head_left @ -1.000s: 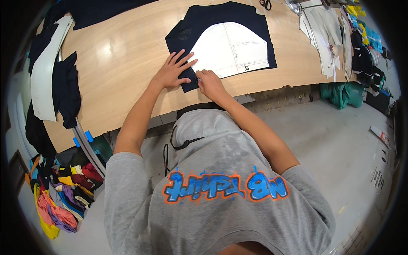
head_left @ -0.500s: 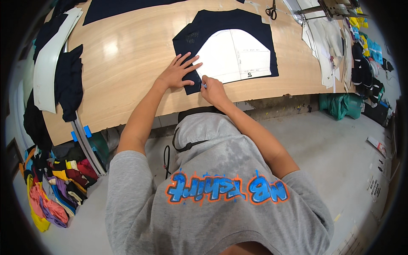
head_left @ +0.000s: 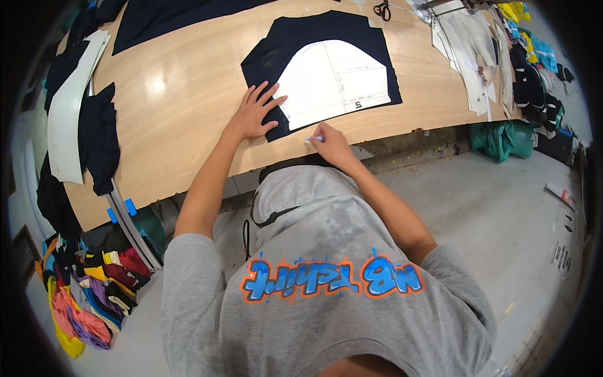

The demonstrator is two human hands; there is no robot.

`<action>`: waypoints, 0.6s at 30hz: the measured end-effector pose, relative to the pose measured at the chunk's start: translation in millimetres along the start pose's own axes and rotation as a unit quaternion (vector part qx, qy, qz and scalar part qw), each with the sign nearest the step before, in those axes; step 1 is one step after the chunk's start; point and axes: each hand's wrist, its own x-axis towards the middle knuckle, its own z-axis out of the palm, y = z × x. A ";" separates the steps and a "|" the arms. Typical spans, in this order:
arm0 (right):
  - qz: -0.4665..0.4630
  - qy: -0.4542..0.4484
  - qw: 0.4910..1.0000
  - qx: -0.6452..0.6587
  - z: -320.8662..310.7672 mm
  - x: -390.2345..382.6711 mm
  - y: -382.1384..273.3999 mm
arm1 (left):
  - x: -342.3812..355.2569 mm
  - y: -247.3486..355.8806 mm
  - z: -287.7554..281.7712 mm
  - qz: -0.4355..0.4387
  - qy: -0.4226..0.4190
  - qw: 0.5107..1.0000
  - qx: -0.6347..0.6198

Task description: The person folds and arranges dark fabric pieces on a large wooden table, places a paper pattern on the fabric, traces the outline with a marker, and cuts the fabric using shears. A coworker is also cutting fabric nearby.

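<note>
Your left hand (head_left: 257, 113) lies spread flat on the dark cloth (head_left: 276, 53) and paper pattern (head_left: 333, 81) at the table's (head_left: 176, 107) near edge, right hand (head_left: 330, 143) pinching blue chalk (head_left: 316, 138); cloth looks limp and shifty, so press near the line.

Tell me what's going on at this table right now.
A person leans over a wooden table where a white paper pattern lies on a piece of dark navy fabric. The left hand presses flat on the fabric's lower left corner beside the pattern. The right hand holds a small light-blue marking tool at the fabric's near edge. Scissors lie at the table's far side.
</note>
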 end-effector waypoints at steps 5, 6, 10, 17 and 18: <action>0.129 0.048 0.975 0.176 -45.6 -9.2 46.1 | 9.7 31.4 22.1 -0.118 0.149 0.979 -0.071; 0.140 0.059 0.970 0.189 -49.7 -12.7 52.7 | 15.3 36.8 25.3 -0.150 0.167 0.971 -0.077; 0.147 0.081 0.960 0.223 -63.3 -21.0 80.0 | 40.6 54.5 38.5 -0.244 0.203 0.947 -0.056; 0.118 0.006 0.933 0.341 -89.1 4.8 93.7 | 71.6 46.3 46.6 -0.425 0.200 0.869 -0.153; 0.110 -0.003 0.922 0.371 -98.2 8.6 88.7 | 72.2 40.1 47.5 -0.451 0.175 0.859 -0.167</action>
